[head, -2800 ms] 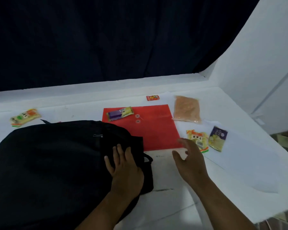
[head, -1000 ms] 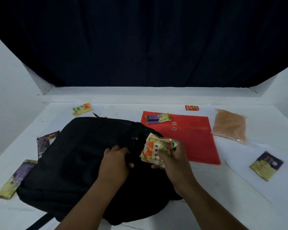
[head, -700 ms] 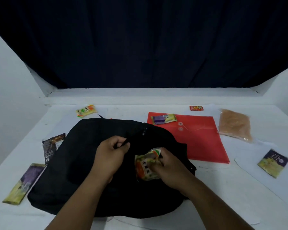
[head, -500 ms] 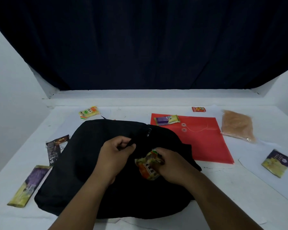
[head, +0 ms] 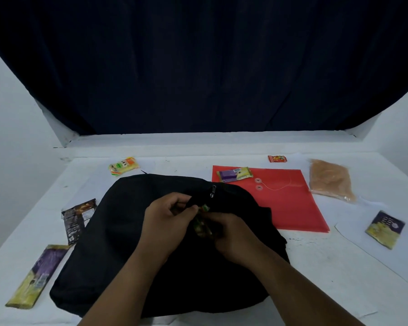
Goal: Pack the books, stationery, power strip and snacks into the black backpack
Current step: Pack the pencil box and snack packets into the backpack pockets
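Landmark: black fabric backpack [head: 132, 243], lying flat on the white tabletop [head: 339, 267], silver zip pull [head: 213, 189] near its far edge.
Left hand [head: 167, 217]: on the backpack's top; grip curled, pinching black fabric at the opening just below the zip pull.
Right hand [head: 233, 234]: beside the left, on the backpack; grip closed round an orange-and-green snack packet [head: 201, 223].
Snack packet: crumpled between both hands at the opening, partly hidden.
Right of backpack: flat red string-tie envelope [head: 290, 201], purple-yellow wrapper [head: 234, 174] on its far corner; beyond, small red sachet [head: 277, 158], clear bag of tan crumbs [head: 330, 178], purple-yellow pouch [head: 384, 228].
Behind backpack: yellow-orange packet [head: 124, 165].
Left of backpack: dark brown wrapper [head: 77, 220], long purple-yellow bar [head: 37, 276].
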